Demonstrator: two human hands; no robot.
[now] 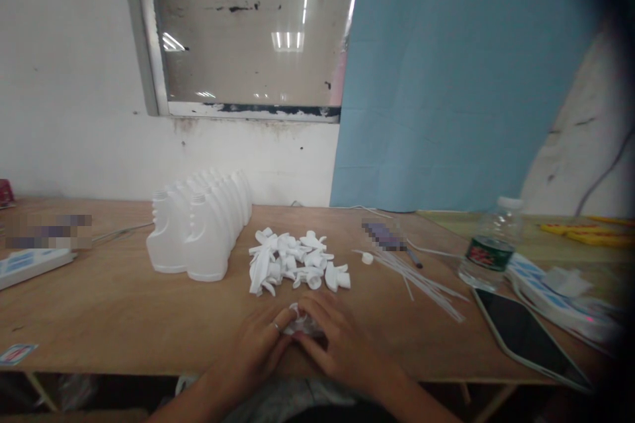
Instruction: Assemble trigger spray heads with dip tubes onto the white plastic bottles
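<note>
Both hands at the near table edge, fingertips meeting over one small white plastic part [303,325]. Left hand [260,344] has a ring on one finger, fingers curled onto the part's left side. Right hand [337,337] covers it from the right and top, fingers closed onto it. Part is mostly hidden; can't tell its exact shape, looks like a spray-trigger piece. It sits on or just above the wooden table [114,304], just in front of the pile.

Counts:
- Pile of white trigger parts [295,263]: one heap, mid-table, just beyond the hands. Pieces overlap, exact number can't be read; well over a dozen.
- White bottles [198,228]: two rows side by side, left of the pile, open threaded necks up. Front two clear; rows recede and merge, roughly six or seven per row, not exact.
- Thin white tubes [421,281]: loose bundle right of the pile, fanned out; several, count unreadable.
- One small white cap [367,258] at the near end of the tubes.
- One clear water bottle [491,248], white cap, green and red label, upright, far right.
- One tablet [528,337], dark screen, flat, near the right edge, just in front of the water bottle.
- Two power strips: one left [30,264], one right [550,297].
</note>
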